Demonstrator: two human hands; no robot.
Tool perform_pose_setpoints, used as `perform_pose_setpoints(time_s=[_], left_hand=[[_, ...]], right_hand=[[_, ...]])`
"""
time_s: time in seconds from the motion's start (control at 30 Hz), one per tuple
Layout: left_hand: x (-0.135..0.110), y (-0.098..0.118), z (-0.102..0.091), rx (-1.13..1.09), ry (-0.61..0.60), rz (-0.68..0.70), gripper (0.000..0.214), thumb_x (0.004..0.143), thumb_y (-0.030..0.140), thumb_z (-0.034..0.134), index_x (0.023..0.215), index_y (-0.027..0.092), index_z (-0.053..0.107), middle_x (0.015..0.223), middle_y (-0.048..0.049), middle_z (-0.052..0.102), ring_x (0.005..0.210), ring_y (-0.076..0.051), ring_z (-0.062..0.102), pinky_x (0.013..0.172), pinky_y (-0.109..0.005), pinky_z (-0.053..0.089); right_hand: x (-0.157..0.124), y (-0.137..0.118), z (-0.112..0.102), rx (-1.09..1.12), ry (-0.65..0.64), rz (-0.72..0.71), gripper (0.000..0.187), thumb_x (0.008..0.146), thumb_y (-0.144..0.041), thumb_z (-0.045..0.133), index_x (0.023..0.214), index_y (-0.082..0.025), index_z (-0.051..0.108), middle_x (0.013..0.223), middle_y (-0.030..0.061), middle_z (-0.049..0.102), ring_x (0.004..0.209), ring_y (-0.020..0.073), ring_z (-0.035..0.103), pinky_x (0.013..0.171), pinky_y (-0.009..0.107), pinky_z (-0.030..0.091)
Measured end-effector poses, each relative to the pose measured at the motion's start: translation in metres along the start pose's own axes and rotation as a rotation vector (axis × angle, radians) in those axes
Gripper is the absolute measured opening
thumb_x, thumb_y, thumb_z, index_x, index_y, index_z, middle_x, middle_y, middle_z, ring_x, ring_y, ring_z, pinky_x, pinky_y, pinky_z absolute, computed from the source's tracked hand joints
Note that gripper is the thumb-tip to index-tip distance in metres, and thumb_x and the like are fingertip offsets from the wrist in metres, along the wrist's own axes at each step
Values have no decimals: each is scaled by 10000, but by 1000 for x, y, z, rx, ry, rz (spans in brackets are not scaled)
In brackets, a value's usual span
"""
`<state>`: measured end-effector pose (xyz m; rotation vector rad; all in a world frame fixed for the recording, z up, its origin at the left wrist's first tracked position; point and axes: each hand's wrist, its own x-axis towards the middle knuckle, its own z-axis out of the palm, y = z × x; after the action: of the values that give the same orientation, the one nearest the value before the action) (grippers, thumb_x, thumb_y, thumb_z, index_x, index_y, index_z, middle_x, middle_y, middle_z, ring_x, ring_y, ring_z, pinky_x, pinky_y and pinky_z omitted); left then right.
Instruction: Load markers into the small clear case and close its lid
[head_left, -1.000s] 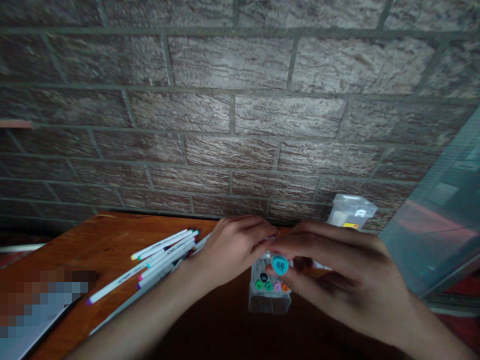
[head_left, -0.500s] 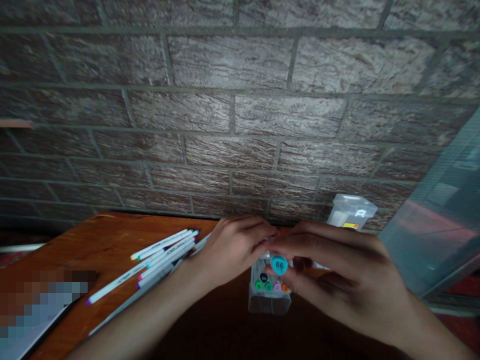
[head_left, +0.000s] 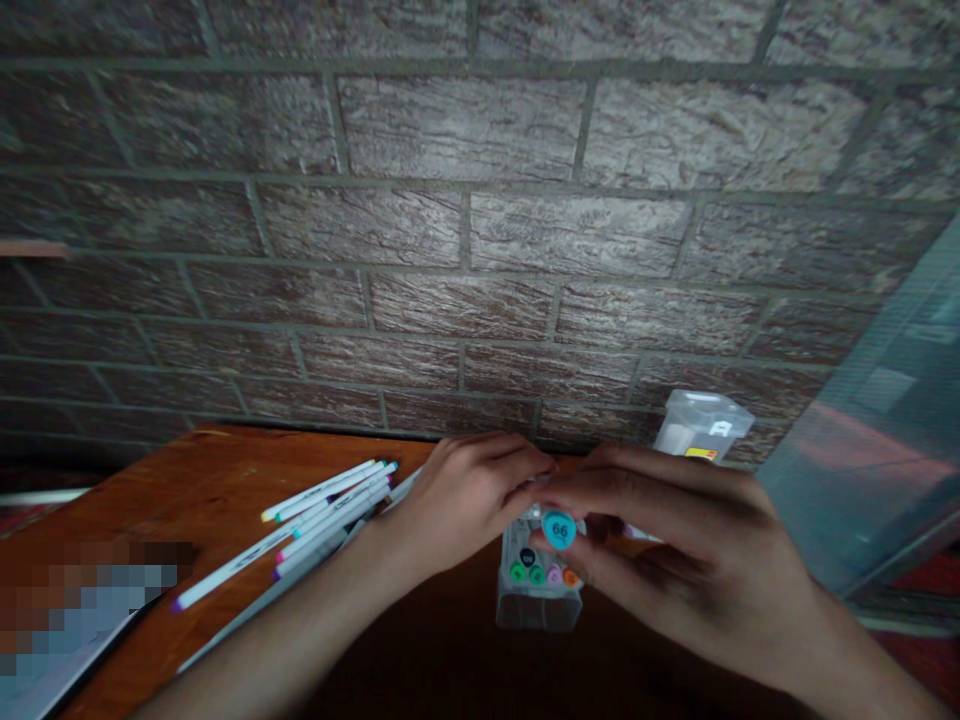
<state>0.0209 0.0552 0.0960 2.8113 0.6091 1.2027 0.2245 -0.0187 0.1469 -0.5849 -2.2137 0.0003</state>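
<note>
left hand (head_left: 465,497): bare | right hand (head_left: 675,560): bare | forearms: bare as far as seen

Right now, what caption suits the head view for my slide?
Right hand holds a teal marker over a clear marker box, left hand beside, on a wooden table.

Clear plastic marker case (head_left: 538,600) (glossy)

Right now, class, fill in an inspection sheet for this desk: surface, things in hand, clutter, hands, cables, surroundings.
Surface: brown wooden table.
Job's things: teal marker, cap marked 66, above a clear marker box that holds upright markers.
Clutter: loose markers lying left of the box; clear plastic tub at the table's back.
Hands: right hand pinches the teal marker; left hand at the box's top, grip hidden.
Cables: nothing seen.
Surroundings: brick wall behind; glass pane at right.
</note>
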Motion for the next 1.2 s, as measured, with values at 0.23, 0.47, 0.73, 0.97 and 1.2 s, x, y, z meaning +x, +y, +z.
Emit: perform_pose_setpoints(time_s=[0.23,0.47,0.73,0.97,1.2], left_hand=[[0,-2,0,18,-17,-8,98,1012,203,650,990,165,738,944,-42,777,835,-202,749,725,-318,584],[0,-5,0,43,-18,-18,83,1004,224,673,1025,182,742,969,-32,785,855,-194,749,745,-311,579],[-1,-8,-12,50,81,-94,125,979,224,701,1093,190,737,916,-17,740,820,-173,698,737,-297,541],[0,-10,-6,48,41,-122,88,988,253,691,1037,194,736,887,-8,724,800,-166,677,721,-290,514],[0,-10,-1,68,-3,-137,75,976,261,702,984,189,723,856,4,720,788,-171,678,708,-297,495]], right_hand=[[0,1,1,1,-10,8,218,917,-72,733,1110,-172,749,881,30,737,682,114,666,557,194,510],[-5,9,-7,-30,9,29,277,911,-114,770,1170,-207,746,831,17,730,630,125,667,541,222,515],[-3,37,-32,84,199,308,126,848,-264,856,958,-228,805,731,9,774,565,136,674,490,208,532],[0,42,-27,202,190,379,166,819,-303,881,929,-199,813,641,-8,714,508,105,603,445,181,476],[-2,39,-21,181,153,369,130,826,-276,873,928,-216,819,695,5,741,554,112,615,476,190,485]])
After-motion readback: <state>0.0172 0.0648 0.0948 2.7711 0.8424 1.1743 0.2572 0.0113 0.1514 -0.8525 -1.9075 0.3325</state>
